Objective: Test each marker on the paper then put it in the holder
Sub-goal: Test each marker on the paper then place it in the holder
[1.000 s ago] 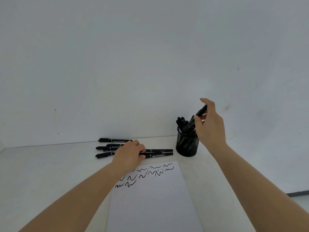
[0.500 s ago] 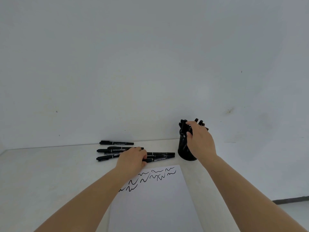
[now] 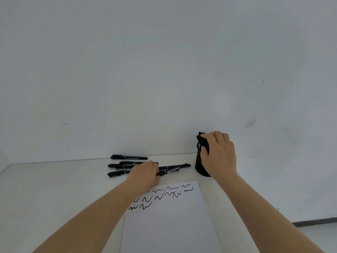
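Observation:
A black mesh holder (image 3: 198, 168) stands near the wall with several black markers (image 3: 200, 136) sticking out of it. My right hand (image 3: 218, 154) covers its top and right side, with index finger and thumb curled round a marker standing in the holder. Several loose black markers (image 3: 129, 157) lie on the table to the left. My left hand (image 3: 145, 173) rests on that pile, fingers curled over one marker (image 3: 170, 171) whose right end shows. The white paper (image 3: 169, 220) lies in front, with several black squiggles (image 3: 160, 195) along its top.
The white table (image 3: 54, 189) meets a plain white wall right behind the markers and holder. Its right edge drops off to a dark floor strip (image 3: 313, 220). Both forearms reach in from the bottom, one on either side of the paper.
My right hand has brought its marker down from above the holder into it and now sits low over the holder. My left hand has stayed on the loose markers.

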